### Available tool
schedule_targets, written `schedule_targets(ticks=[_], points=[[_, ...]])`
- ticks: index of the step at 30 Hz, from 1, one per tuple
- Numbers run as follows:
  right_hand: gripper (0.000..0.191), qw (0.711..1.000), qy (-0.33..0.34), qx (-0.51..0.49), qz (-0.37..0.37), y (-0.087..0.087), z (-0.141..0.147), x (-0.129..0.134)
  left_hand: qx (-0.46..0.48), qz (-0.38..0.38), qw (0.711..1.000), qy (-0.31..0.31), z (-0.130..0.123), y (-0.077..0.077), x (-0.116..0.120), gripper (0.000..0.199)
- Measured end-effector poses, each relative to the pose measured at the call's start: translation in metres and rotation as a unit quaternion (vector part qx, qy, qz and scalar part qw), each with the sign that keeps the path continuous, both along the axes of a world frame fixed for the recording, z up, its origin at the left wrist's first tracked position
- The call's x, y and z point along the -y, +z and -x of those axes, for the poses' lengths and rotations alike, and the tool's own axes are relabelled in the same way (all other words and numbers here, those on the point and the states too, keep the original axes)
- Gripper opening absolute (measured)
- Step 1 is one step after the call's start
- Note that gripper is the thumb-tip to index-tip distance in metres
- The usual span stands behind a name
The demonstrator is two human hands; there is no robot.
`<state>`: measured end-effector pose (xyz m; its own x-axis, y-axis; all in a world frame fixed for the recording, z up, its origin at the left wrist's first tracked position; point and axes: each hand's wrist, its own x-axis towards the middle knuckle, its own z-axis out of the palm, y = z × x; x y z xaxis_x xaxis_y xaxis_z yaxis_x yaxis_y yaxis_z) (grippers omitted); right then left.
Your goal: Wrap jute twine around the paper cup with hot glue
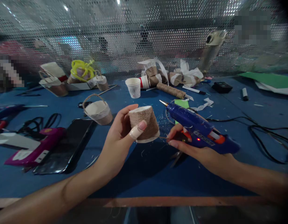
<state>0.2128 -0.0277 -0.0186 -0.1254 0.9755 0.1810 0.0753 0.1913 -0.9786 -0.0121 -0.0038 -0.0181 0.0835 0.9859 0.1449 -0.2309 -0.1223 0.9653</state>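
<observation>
My left hand [123, 130] is wrapped round a small cup [145, 119] covered in brown twine, with white showing at its top and at its lower rim. A beige bandage circles the thumb. From the cup's lower right edge a strand of twine runs to my right hand [188, 144], pinched between finger and thumb. The same hand also holds a blue glue gun [195, 127], its metal nozzle pointing up and left, a red light lit on its side. Scissors [176, 158], partly hidden, are below the right hand.
A small handled basket [99, 111] and a phone [67, 146] are on the left of the blue table [139, 183]. Behind are a white paper cup [133, 87], a twine roll [170, 91] and several wrapped cups. A black cable [262, 133] lies right.
</observation>
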Motion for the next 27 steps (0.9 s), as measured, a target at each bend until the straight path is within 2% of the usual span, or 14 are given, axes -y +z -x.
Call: schedule_targets(ticks=[3, 9, 15, 27], points=[[0.014, 0.999, -0.024, 0.015, -0.027, -0.0012, 0.0005, 0.0010, -0.003, -0.007, 1.000, -0.006, 0.0005, -0.0001, 0.0002, 0.036], [0.010, 0.998, -0.039, 0.038, -0.023, 0.0035, 0.0009, -0.0007, -0.014, -0.013, 1.000, -0.018, 0.0009, 0.0022, 0.0013, 0.036], [0.015, 0.997, -0.046, 0.064, -0.017, 0.0048, -0.0021, -0.0035, -0.020, -0.003, 0.999, -0.047, 0.0013, 0.0026, 0.0016, 0.038], [0.020, 0.999, -0.031, 0.022, 0.011, 0.0009, -0.0031, -0.0059, -0.003, 0.006, 0.997, -0.075, 0.0003, 0.0050, 0.0026, 0.037]])
